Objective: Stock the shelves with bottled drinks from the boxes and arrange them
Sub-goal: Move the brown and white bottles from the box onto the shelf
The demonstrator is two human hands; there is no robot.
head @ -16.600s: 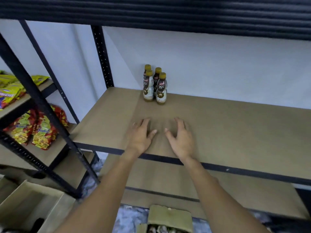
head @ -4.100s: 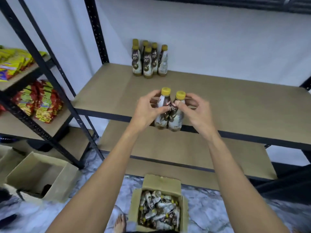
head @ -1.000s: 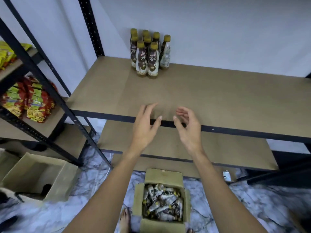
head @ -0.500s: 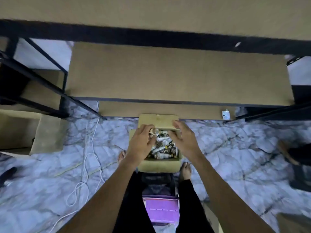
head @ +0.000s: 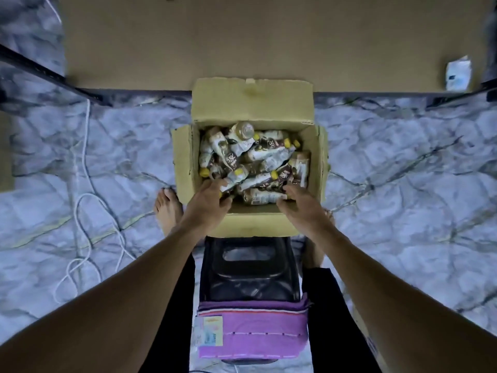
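Hands, left (head: 208, 201) and right (head: 302, 205), hide fingertips among bottles (head: 269, 157).

I make out "78°C" on the brown labels of a few bottles (head: 231, 159) in the box (head: 252, 98); other print is too blurred.

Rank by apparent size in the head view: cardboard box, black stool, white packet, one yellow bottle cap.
1. cardboard box
2. black stool, though nearer the camera
3. white packet
4. yellow bottle cap

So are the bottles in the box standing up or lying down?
Mostly lying down. The bottles are heaped on their sides in the box, caps pointing different ways.
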